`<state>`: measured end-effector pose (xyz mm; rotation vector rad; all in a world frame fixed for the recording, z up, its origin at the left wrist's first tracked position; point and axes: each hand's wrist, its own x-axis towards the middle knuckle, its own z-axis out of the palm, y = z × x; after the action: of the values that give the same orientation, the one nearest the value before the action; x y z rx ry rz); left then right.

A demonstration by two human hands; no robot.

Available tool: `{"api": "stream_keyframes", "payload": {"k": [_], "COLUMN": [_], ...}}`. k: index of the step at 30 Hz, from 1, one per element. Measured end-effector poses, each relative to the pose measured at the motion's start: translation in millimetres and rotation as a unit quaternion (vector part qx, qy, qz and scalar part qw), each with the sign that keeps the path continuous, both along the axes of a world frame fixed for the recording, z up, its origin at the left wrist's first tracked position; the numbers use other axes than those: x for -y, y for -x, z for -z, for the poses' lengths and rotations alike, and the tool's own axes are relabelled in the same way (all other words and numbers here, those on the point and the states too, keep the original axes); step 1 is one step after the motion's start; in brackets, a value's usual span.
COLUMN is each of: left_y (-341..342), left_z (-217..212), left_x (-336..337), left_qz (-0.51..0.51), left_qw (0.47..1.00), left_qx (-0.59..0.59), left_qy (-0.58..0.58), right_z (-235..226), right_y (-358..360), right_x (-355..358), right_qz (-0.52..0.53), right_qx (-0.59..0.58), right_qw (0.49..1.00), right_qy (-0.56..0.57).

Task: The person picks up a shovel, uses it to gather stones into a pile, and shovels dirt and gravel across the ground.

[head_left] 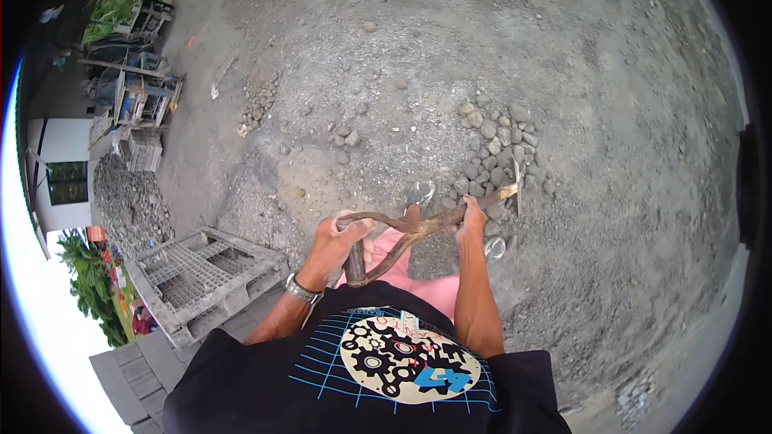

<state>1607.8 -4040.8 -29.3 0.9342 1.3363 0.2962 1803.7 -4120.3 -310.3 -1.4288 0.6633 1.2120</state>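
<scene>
I stand on gravelly ground holding a crooked wooden handle (418,227) that runs from left to right in front of me. My left hand (338,239) grips its near end, where the wood forks and curves back toward my legs. My right hand (472,217) grips it farther along, close to the thin metal blade (517,186) at its tip. The blade rests at the right edge of a heap of round grey stones (492,153). My shoes (420,193) show just under the handle. A metal watch sits on my left wrist.
A grey plastic pallet (205,273) lies on the ground at my left, with grey paving blocks beside it. A gravel pile (129,201), wooden frames and a small white building stand farther left. Loose stones dot the ground ahead.
</scene>
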Motion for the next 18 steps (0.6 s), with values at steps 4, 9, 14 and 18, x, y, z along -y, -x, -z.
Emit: {"api": "stream_keyframes", "payload": {"k": [4,9,14,18], "left_y": [-43,-98,-159,-186], "left_z": [5,13,41,70], "left_x": [55,105,138,152], "left_qz": [0.078,0.140,0.389,0.336], "left_qw": [0.996,0.979,0.896,0.890], "left_qx": [0.045,0.149,0.140,0.283], "left_qy": [-0.006,0.016,-0.160,-0.124], "right_z": [-40,-122,-242,-277], "right_y": [-46,-103,-97,-73], "right_x": [89,177,210,189], "right_qz": [-0.186,-0.282,-0.249,-0.264], "right_qx": [0.087,0.212,0.341,0.453], "right_qw": [0.979,0.936,0.888,0.851], "right_qy": [0.004,-0.007,-0.180,-0.012]}}
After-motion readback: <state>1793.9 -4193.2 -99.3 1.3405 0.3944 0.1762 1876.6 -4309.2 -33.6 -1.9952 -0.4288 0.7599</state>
